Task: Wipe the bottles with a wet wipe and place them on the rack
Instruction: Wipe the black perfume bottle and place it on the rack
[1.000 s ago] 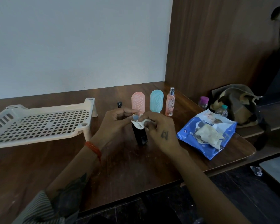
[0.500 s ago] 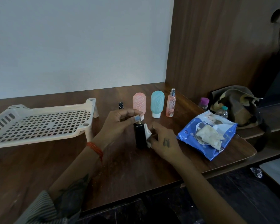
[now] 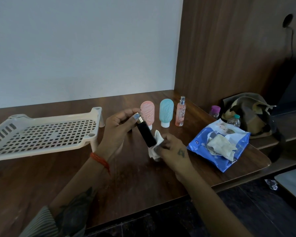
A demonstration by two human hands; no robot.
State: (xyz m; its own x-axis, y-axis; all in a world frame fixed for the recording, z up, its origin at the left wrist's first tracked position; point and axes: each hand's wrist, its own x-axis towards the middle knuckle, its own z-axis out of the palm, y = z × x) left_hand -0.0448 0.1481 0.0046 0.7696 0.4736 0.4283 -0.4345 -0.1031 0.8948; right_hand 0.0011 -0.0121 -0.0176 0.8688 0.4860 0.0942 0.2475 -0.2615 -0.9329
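My left hand (image 3: 118,129) holds a black bottle (image 3: 146,134) by its gold neck, tilted and lifted off the wooden table (image 3: 135,177). My right hand (image 3: 173,151) presses a white wet wipe (image 3: 156,146) against the bottle's lower end. Behind them stand a pink bottle (image 3: 148,115), a teal bottle (image 3: 166,112) and a slim peach spray bottle (image 3: 180,113). The cream perforated rack (image 3: 46,134) stands at the left with nothing on it.
A blue wet-wipe pack (image 3: 210,158) with crumpled wipes on it lies at the right near the table's edge. Beyond it, on a lower ledge, are a bag (image 3: 246,113), a small water bottle (image 3: 234,120) and a purple-capped jar (image 3: 215,112).
The black bottle stood upright on the table; now my left hand has lifted and tilted it. The wipe has slid from the top down to the lower end.
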